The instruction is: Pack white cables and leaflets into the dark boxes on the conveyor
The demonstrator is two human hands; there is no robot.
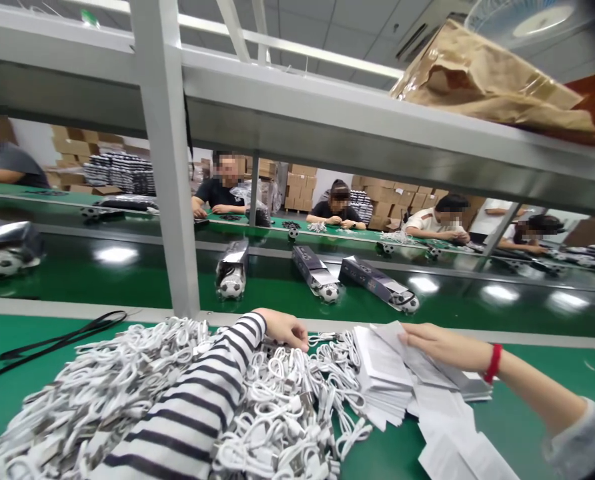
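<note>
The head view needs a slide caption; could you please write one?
Striped-sleeved hand by white cables, red-banded hand on paper sheets; beyond, boxes with soccer-patterned balls.

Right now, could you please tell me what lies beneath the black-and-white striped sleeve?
Bundled white cables show along both edges of the striped sleeve; whatever lies directly beneath it is covered.

there are at least four dark boxes [305, 262], one red wristband [493, 363], and uncountably many white cables [272, 413] and papers [381, 365].

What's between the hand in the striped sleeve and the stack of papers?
Loose white cables lie between that hand and the papers, in the head view.
</note>
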